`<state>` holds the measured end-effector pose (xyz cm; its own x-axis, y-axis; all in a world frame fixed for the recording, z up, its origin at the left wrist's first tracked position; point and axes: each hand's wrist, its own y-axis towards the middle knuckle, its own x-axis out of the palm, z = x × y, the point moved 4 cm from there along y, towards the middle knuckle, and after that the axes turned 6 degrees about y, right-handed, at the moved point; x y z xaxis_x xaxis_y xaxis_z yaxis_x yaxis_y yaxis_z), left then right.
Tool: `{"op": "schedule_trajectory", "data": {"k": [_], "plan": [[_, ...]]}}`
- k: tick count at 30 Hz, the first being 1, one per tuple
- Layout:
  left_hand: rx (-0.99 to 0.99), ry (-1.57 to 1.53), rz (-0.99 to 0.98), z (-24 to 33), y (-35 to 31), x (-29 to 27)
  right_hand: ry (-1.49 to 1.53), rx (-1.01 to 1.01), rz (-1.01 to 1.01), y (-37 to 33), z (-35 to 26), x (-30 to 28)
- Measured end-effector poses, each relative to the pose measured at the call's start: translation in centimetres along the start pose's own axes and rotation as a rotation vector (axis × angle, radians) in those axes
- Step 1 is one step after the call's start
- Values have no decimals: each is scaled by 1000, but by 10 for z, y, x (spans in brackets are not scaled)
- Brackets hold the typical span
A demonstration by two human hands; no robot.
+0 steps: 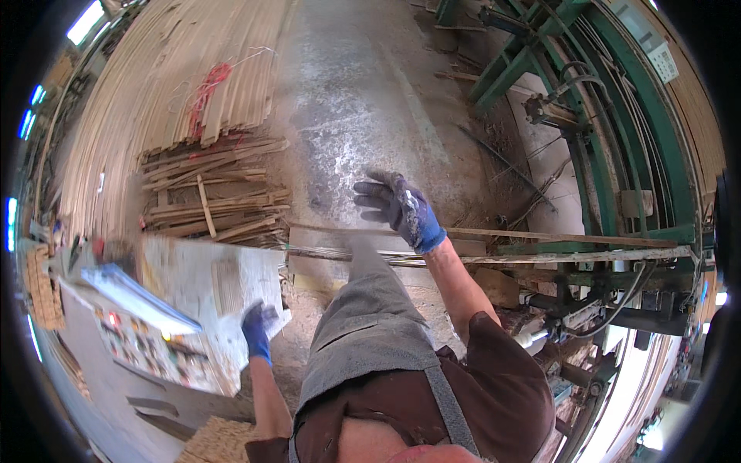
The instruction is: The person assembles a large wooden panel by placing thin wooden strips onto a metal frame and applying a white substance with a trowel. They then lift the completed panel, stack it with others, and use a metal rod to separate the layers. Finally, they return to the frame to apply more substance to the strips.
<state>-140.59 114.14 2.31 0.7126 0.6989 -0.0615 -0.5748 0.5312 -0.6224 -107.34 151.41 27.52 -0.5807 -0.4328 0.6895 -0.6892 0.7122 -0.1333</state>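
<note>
My right hand (pixel 401 210), in a dark-palmed blue work glove soiled with pale residue, is raised in front of me above the floor. Its fingers are stretched out and apart, holding nothing. Lower and to the left, my left hand (pixel 258 324) wears a similar blue glove. It is beside the edge of a pale metal cabinet (pixel 174 266); its fingers look loosely apart, with no object visible in them, though they are somewhat blurred. Whether it touches the cabinet I cannot tell. A panel of buttons and lights (pixel 147 347) is on the cabinet's left side.
Long wooden strips (pixel 185 69) lie stacked at the far left, with a tangle of red cord (pixel 207 92) on top. Shorter loose slats (pixel 212 189) are piled nearer. A green steel machine frame (pixel 606 154) stands at the right. A long narrow rail (pixel 556 237) crosses in front of me.
</note>
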Motion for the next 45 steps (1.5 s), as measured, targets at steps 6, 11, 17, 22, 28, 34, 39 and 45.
{"op": "schedule_trajectory", "data": {"k": [6,11,17,22,28,34,39,45], "plan": [[431,296,-207,263,175,206,-276,-96,269,179,-66,-93],[445,757,-232,270,298,265,-480,-173,341,362,-139,-140],[-338,5,-149,289,393,288,-448,-128,333,572,-252,-146],[-525,-35,2,387,536,330,-445,-83,387,759,-298,-201],[-312,75,-43,629,777,441,-1334,35,339,912,-240,-423],[127,253,-371,949,1003,673,-129,830,1465,826,-230,-627],[26,136,-280,1025,1137,718,-183,676,1405,1047,-323,-639],[27,753,-406,1006,1214,776,-257,371,876,1460,-483,-734]]}}
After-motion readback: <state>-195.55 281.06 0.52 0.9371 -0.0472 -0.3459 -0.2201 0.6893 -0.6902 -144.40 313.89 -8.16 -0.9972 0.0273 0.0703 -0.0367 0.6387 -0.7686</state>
